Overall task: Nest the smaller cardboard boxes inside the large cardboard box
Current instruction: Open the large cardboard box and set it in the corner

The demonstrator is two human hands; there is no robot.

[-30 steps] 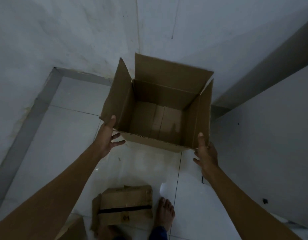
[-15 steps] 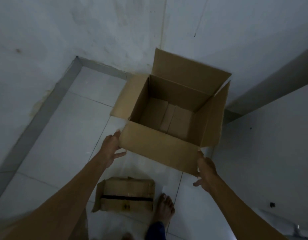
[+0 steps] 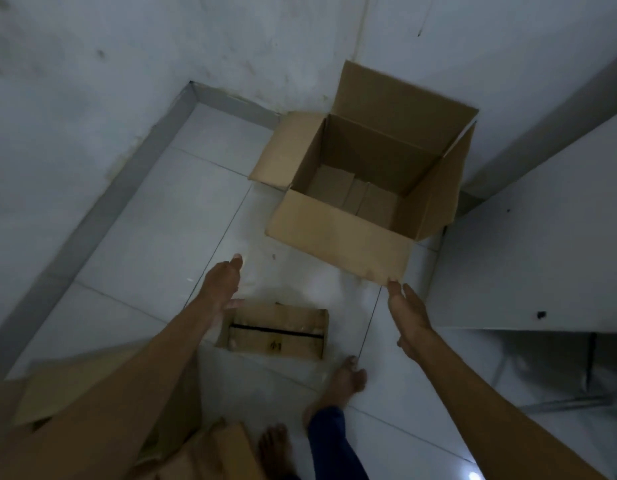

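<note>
The large cardboard box (image 3: 338,233) stands open on the white tiled floor in the far corner, flaps spread, nothing inside. A smaller box with a black tape line (image 3: 282,336) lies closed on the floor nearer me. Another cardboard box (image 3: 75,386) shows at the lower left, partly behind my left arm, and more cardboard (image 3: 224,452) lies at the bottom. My left hand (image 3: 222,289) hovers open over the floor, apart from the large box. My right hand (image 3: 409,311) is open, its fingertips at the large box's near corner.
Grey walls (image 3: 161,64) meet behind the large box. A white panel surface (image 3: 542,244) rises on the right, with a metal frame (image 3: 577,400) below it. My bare feet (image 3: 341,379) stand just behind the small taped box.
The large box went down onto the floor and both hands let go of it. My left hand drew back from its edge. The view tipped down, showing more cardboard at the lower left.
</note>
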